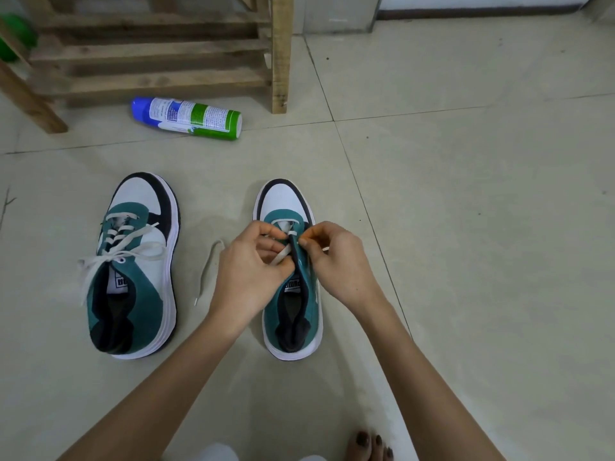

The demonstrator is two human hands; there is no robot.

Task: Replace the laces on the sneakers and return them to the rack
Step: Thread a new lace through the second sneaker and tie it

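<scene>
Two sneakers stand side by side on the floor [466, 194], toes toward the rack [279, 54]. The laced sneaker [133, 267] sits on the left, and the second sneaker [293, 314] lies under both hands with only its lowest eyelets threaded. The left hand [249, 271] pinches the lace [208, 264] where it crosses the tongue. The right hand [339, 261] pinches another run of it at the right eyelet row. One loose end trails on the floor between the shoes.

A hard tug on one side would likely drag that loose end back through and leave the two ends uneven. The flat lace could also twist at an eyelet, or a hole could get skipped. Nothing pins the shoe, so a pull may slide it over the tiles.

The floor is pale, glossy tile with thin dark seams. Toward its far edge stands the slatted wooden rack, and a spray can [186, 118] lies on its side just in front of it. A grey wall panel [336, 11] closes the room behind.
</scene>
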